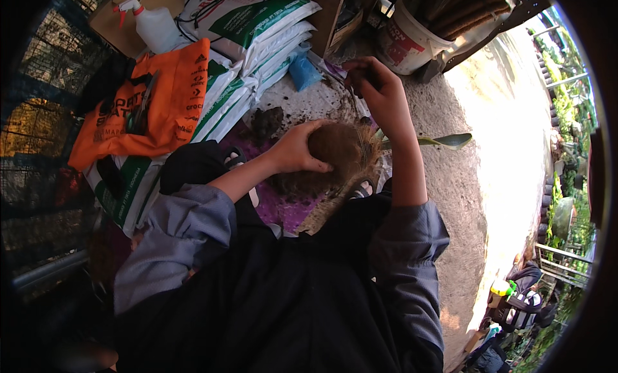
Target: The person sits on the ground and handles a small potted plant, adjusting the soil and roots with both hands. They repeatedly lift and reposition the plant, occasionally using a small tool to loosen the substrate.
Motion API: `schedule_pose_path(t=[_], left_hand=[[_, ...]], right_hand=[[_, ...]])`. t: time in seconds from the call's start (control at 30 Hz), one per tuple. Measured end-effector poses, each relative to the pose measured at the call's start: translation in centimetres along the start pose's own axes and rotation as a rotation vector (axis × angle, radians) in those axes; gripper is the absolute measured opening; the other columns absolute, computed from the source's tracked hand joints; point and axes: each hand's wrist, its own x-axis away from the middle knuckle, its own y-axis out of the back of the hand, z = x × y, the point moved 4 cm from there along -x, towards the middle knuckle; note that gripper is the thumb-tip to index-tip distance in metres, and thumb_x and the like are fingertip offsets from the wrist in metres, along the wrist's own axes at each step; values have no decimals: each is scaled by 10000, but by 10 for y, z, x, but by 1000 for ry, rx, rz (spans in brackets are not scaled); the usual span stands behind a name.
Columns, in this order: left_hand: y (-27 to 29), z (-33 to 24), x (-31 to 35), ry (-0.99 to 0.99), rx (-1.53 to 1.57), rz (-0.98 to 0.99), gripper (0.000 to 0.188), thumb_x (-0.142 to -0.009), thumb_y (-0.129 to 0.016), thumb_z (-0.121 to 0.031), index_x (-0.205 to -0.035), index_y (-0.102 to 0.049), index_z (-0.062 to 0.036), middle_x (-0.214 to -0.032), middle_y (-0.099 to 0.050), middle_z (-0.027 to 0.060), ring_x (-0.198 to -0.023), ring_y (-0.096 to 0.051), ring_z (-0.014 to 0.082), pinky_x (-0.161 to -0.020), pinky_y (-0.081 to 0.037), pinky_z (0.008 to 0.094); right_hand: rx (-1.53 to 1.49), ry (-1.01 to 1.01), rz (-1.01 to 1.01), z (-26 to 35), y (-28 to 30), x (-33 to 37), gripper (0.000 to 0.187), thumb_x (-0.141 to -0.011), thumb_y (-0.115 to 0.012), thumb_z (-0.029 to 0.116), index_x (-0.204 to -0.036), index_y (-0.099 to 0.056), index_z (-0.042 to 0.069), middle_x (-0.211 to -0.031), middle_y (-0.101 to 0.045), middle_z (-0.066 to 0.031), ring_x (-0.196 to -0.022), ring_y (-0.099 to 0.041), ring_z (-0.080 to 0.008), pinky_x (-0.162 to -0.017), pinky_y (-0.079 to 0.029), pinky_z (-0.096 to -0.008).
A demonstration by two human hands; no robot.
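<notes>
A round ball (pixel 341 149) wrapped in brown coconut-like fibre sits between my knees, loose strands bristling on its right side. My left hand (pixel 299 148) grips it from the left, thumb and fingers spread around its surface. From behind the ball a long green leaf (pixel 444 141) stretches to the right, past my right forearm. My right hand (pixel 376 83) is raised above and beyond the ball, fingers curled together; whatever they hold, if anything, is too small and dark to make out. Loose brown fibre (pixel 299 185) lies under the ball on a purple sheet (pixel 290 209).
At the left are stacked white-and-green sacks (pixel 257 28), an orange bag (pixel 177 102) and a spray bottle (pixel 156 28). A dark soil clump (pixel 267 122) and a blue packet (pixel 304 70) lie beyond my left hand. A white bucket (pixel 409 45) stands on the concrete floor (pixel 450 199).
</notes>
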Motion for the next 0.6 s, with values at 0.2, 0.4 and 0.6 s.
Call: schedule_pose_path(t=[0.2,0.4,0.6], left_hand=[[0,0,-2,-29,-1,-32,788,-560,-812,-188,-1232,-453,13,-1141,-563,120,-1079,-523,181,-959,-383,323],[4,-5,-7,-41,116,-69,720,-576,-805,-142,-1193,-467,9,-1107,-576,120,-1035,-544,169,-927,-412,317],[9,-4,-9,-100,116,-162,755,-593,-805,-127,-1216,-389,-32,-1136,-523,103,-1042,-526,168,-913,-419,314]], right_hand=[[35,13,65,-6,-10,1,238,-820,-518,-13,-1054,-555,6,-807,-623,-54,-780,-590,-93,-700,-462,-233],[-39,70,97,3,-12,5,251,-855,-504,-38,-1106,-518,-19,-916,-604,-54,-872,-575,-99,-781,-457,-240],[0,124,101,23,-11,19,234,-849,-514,-48,-1081,-525,-21,-965,-594,-54,-890,-579,-109,-796,-462,-247]])
